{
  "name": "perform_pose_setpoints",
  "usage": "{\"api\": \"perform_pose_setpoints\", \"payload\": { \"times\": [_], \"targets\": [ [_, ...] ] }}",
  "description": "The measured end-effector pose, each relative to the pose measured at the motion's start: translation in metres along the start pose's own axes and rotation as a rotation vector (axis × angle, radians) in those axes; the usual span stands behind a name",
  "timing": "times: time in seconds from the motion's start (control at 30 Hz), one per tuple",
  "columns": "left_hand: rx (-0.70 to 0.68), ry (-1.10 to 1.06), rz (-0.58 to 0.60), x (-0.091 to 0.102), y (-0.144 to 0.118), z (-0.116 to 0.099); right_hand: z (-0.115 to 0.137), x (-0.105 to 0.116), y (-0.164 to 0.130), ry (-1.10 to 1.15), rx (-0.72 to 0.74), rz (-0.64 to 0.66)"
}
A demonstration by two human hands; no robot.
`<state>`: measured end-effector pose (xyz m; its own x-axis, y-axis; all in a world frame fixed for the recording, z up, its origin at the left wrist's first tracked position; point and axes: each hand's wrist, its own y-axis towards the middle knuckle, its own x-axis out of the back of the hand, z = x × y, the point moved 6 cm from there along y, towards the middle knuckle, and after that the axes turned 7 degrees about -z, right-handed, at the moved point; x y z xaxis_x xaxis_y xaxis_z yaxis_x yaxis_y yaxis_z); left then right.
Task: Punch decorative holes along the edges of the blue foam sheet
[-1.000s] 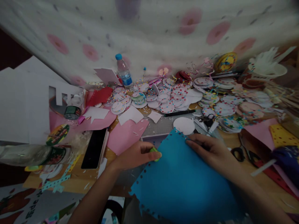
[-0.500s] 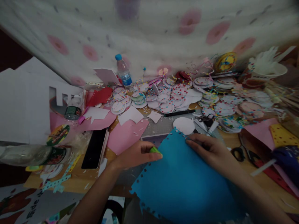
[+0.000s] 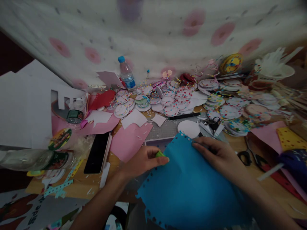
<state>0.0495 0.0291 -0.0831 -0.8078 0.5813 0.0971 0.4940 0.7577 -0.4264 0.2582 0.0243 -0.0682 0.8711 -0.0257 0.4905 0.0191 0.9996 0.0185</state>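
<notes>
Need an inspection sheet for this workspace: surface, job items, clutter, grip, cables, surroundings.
Surface: wooden table, littered with paper scraps.
Job's things: blue sheet, small holes along its edges; small green object at its left edge.
Clutter: decorated paper discs in stacks; phone, screen dark; black pen; blue-capped bottle, upright.
Grip: left hand holds the green object; right hand holds the sheet near its top corner.
Cables: nothing seen.
Surroundings: floral-patterned cloth behind the table.

"de" — on the printed panel [image 3: 49, 207], lower left; bottle labels [image 3: 130, 82] — too blurred to read.
</notes>
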Motion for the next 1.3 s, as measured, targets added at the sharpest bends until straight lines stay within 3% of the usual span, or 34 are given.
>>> {"api": "perform_pose_setpoints", "payload": {
  "times": [0.13,0.27,0.33,0.4,0.5,0.57,1.07,1.3],
  "targets": [
    [-0.036,-0.001,-0.028,-0.003,-0.002,-0.002,-0.005,0.001,0.000,-0.069,0.031,-0.011],
    [-0.026,0.078,-0.086,-0.006,-0.005,-0.006,0.023,0.009,-0.003,-0.228,0.361,-0.121],
    [-0.033,0.185,-0.114,-0.009,-0.006,-0.007,0.043,-0.002,-0.007,-0.265,0.538,0.027],
    [-0.074,0.302,-0.133,-0.013,-0.006,-0.008,0.057,-0.021,-0.011,-0.299,0.637,0.285],
    [-0.161,0.452,-0.181,-0.018,-0.005,-0.009,0.061,-0.050,-0.011,-0.388,0.625,0.601],
    [-0.194,0.520,-0.212,-0.019,-0.005,-0.008,0.059,-0.061,-0.006,-0.422,0.569,0.678],
    [-0.238,0.700,-0.247,-0.015,0.000,-0.009,0.053,-0.072,0.007,-0.364,0.626,0.561],
    [-0.309,0.862,-0.127,-0.027,0.003,-0.014,0.064,-0.078,0.013,-0.472,0.673,0.794]
  ]
}}
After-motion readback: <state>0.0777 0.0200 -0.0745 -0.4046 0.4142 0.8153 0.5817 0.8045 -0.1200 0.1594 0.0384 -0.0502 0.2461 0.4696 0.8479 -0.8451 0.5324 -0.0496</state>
